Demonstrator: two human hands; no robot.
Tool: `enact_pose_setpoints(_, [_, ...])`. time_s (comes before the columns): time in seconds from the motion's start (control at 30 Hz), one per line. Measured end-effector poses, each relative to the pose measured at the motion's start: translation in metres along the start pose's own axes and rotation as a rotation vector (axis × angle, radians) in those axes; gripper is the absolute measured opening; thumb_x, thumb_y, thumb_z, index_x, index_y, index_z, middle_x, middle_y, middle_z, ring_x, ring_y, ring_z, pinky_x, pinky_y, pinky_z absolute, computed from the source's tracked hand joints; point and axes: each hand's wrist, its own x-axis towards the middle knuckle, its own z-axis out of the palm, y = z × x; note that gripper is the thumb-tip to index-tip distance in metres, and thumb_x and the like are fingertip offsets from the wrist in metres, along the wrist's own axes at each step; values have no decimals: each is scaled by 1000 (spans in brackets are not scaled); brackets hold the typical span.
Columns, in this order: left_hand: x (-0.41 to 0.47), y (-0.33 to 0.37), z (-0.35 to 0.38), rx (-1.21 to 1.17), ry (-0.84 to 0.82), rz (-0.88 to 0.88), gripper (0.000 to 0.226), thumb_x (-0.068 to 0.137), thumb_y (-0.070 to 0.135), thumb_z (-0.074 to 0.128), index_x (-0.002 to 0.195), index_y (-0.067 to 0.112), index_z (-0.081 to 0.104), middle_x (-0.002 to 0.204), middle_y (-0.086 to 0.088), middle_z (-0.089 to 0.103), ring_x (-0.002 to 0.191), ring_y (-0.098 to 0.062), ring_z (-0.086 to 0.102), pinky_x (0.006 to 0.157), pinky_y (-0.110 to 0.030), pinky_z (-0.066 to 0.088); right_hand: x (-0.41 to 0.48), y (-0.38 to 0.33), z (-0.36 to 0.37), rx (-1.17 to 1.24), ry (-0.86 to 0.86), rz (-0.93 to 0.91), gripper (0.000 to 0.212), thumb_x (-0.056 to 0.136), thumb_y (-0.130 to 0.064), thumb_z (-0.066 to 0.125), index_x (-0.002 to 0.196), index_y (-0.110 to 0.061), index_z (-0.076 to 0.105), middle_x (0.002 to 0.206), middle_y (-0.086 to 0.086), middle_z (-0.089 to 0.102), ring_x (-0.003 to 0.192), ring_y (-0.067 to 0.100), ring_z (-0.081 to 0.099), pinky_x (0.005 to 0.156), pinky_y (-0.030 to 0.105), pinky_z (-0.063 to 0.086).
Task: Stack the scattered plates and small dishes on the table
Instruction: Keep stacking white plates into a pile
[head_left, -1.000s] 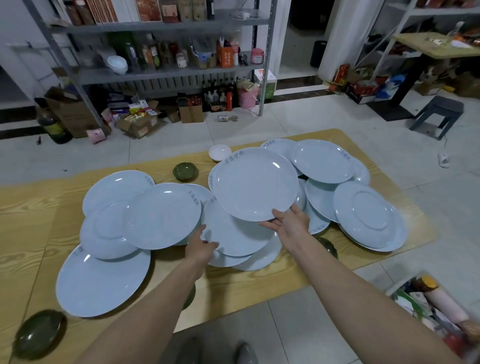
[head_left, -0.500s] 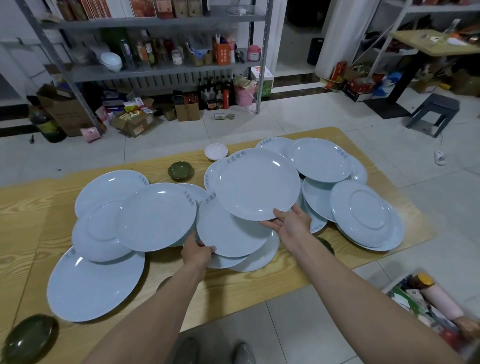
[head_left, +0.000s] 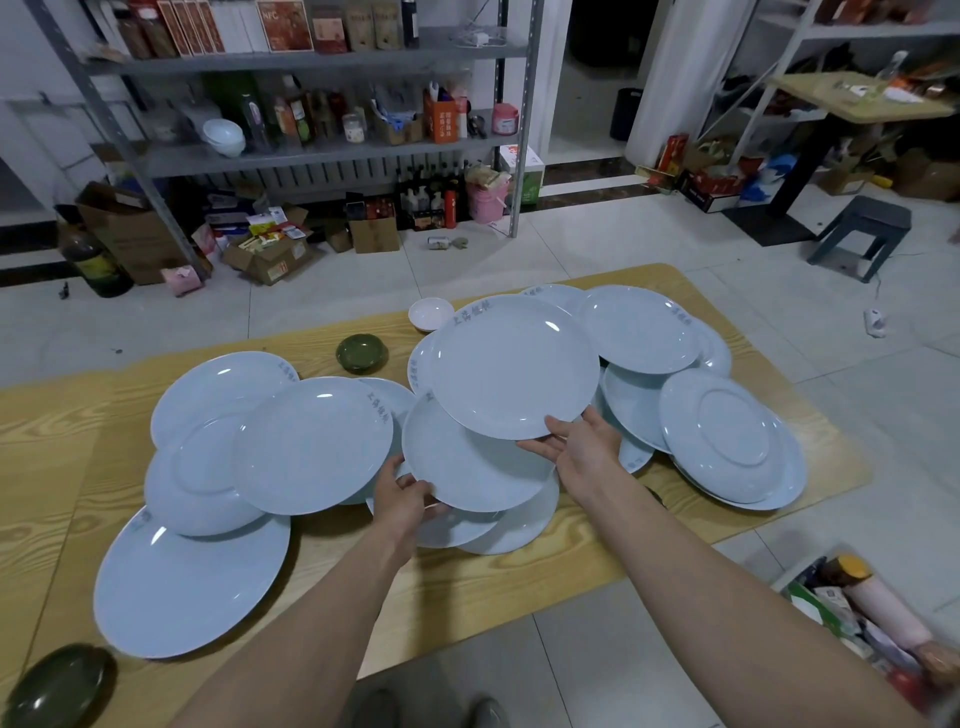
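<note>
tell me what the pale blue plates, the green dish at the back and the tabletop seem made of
The pale blue plates: glazed ceramic or perhaps melamine; smooth gloss, bright light spots, printed rim lettering. The green dish: likely glazed ceramic; dark, with a sheen on its rim. The tabletop: wood or wood-look laminate; yellowish, matte, bold grain pattern.

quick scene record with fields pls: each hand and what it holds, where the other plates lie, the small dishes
left hand: grips the near rim of the lower plate
right hand: holds the near rim of the top plate, which overlaps the lower plate
other plates: loose overlapping piles, left and right on the table; upside-down plate at right
small dishes: green dish and white dish near the far edge, apart; second green dish at the near left corner
tidy stack: none yet
</note>
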Motion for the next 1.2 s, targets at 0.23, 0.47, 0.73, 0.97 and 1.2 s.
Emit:
enact_pose_setpoints(0.23, [-14,13,11,-32,-71,59,75,87,-15,58,145,30,43,111,0,60,91,-28,69,65,-36,60,-3,-11,2,11,-13,-23,56,90,19,52,137,-11,54,115,12,68,89,38,71,75,53,60])
enact_pose_setpoints(0.47, [-27,38,8,-92,-71,120,79,87,-17,57,150,26,38,122,-9,62,96,-33,69,75,-43,61,-11,-28,17,42,-54,-47,48,89,19,51,126,-9,59,109,13,70,83,34,72,69,49,60])
enact_pose_setpoints(0.73, [-44,72,-21,-201,-41,201,80,87,-16,58,151,26,37,123,-17,61,91,-35,71,71,-43,62,-39,-24,56,26,-163,-52,49,89,19,50,132,-4,57,113,17,69,85,36,71,66,48,61])
enact_pose_setpoints(0.97, [-68,93,-96,-298,-13,284,78,86,-15,59,149,27,39,123,-17,62,100,-37,69,73,-43,61,-88,7,110,1,-246,-57,49,88,21,50,131,-3,57,115,21,67,84,36,70,61,45,61])
enact_pose_setpoints(1.2, [-98,107,-226,-371,50,309,80,88,-15,57,153,24,31,123,-12,65,96,-34,71,74,-43,61,-156,83,182,-22,-307,-7,52,90,20,49,135,-6,55,117,18,65,86,33,68,66,47,59])
